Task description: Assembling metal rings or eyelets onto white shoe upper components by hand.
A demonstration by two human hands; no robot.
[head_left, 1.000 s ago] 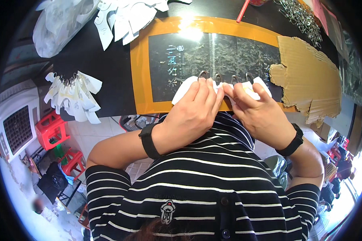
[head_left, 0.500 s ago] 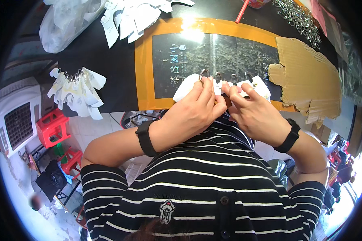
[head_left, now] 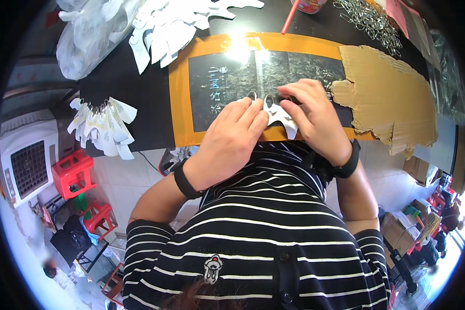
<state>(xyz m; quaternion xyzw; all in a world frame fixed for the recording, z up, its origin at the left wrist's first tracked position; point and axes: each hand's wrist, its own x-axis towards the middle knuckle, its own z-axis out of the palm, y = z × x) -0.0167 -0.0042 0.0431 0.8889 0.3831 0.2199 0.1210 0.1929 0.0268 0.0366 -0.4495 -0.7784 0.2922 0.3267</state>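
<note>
White cut-out piece (head_left: 281, 119) lies at the table's near edge, partly under my hands, with several metal rings (head_left: 268, 100) standing along its upper side. My left hand (head_left: 230, 135) rests flat over its left part, fingers stretched out and close together. Over the right part, my right hand (head_left: 318, 120) is curved, its thumb and forefinger apart beside the rings. Whether it touches a ring is hard to see. Beneath is a dark sheet (head_left: 204, 111) framed in brown tape (head_left: 180, 103). A fan of white pieces on rings (head_left: 102, 125) hangs over the table edge at left.
White cut-outs (head_left: 165, 33) and a clear plastic bag (head_left: 90, 44) lie at far left. Torn cardboard (head_left: 392, 101) covers the right side. Behind it sits a heap of metal hooks or rings (head_left: 371, 23). A red stick (head_left: 290, 18) leans by a cup (head_left: 310, 6).
My fingers were bunched together at the rings; now my left hand has flattened out and my right hand has opened and risen a little. The view has shifted slightly.
</note>
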